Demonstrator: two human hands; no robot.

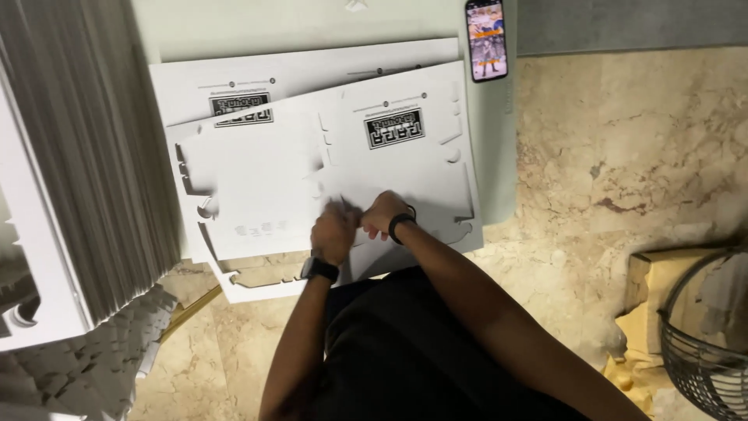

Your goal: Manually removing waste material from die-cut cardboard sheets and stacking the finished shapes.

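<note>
A flat white die-cut cardboard sheet (265,179) with a black printed square lies on top of other such sheets (234,78) on a pale green mat (499,156). Both hands meet at its near edge. My left hand (333,232), a dark watch on its wrist, is closed and pinches the sheet's edge. My right hand (383,214), with a black band on the wrist, grips the same edge right beside it. What lies between the fingers is hidden.
A tall stack of white cardboard blanks (86,156) stands at the left, with loose cut-out scraps (86,366) on the marble floor below it. A phone (486,39) with a lit screen lies at the mat's far edge. A dark wire basket (705,335) stands at the right.
</note>
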